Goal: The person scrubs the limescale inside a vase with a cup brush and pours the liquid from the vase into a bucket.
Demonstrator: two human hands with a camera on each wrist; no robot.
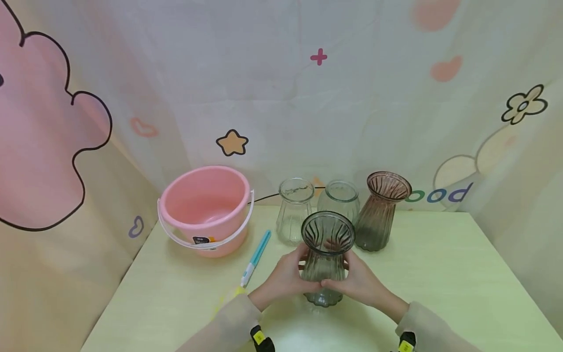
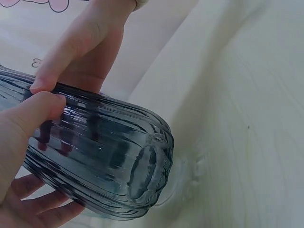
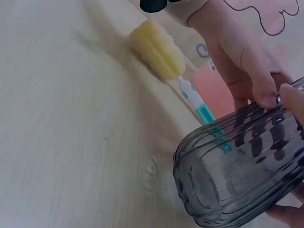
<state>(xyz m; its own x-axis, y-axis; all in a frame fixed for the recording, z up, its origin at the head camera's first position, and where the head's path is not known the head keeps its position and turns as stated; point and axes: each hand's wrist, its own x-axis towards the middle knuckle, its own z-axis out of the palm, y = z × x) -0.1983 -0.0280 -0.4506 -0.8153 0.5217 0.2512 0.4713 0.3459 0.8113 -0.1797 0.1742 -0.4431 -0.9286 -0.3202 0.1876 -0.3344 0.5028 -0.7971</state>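
Both hands grip a dark grey ribbed glass vase with a flared rim, close over the table's front part. My left hand wraps its left side and my right hand its right side, thumbs meeting at the front. In the left wrist view the scalloped base of the vase shows, and fingers appear through the glass. Behind the left forearm lies a sponge bottle brush with a yellow head and a teal and white handle.
A pink bucket with a white handle stands at the back left. Behind the held vase are a clear glass vase, a rounder clear glass vase and a brownish-pink flared vase. A printed curtain hangs behind the table.
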